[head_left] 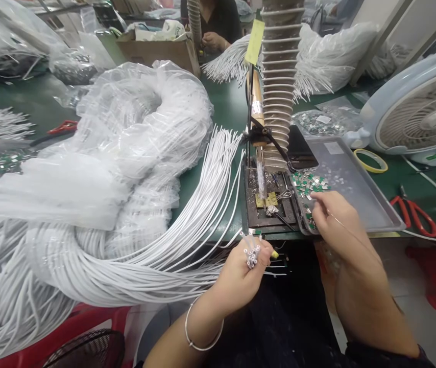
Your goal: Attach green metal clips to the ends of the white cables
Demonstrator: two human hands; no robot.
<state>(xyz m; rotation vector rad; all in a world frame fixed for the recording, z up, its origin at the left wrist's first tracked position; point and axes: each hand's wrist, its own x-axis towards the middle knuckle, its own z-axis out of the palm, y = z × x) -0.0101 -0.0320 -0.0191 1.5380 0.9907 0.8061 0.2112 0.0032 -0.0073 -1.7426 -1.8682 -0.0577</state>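
Note:
My left hand (241, 273) is closed around a bunch of white cables (252, 255), their cut ends poking out above the fist. A small green circuit board (255, 232) shows just past the fingers, and a yellow tip (274, 254) sticks out by the thumb. Over the box of small green-and-silver boards (310, 182), my right hand (336, 225) is pinched, with a thin solder wire (346, 225) running from it across the back of the hand. Whether its fingertips also grip a board is hidden. A soldering iron (260, 163) hangs tip-down in a stand left of the box.
Long white cables (187, 245) and a plastic-wrapped coil (145, 112) fill the left. A ridged hose (282, 82) stands behind the iron. To the right are a grey tray (371, 199), yellow tape (371, 160), red-handled pliers (413, 214) and a fan (425, 102). Another person (218, 30) sits opposite.

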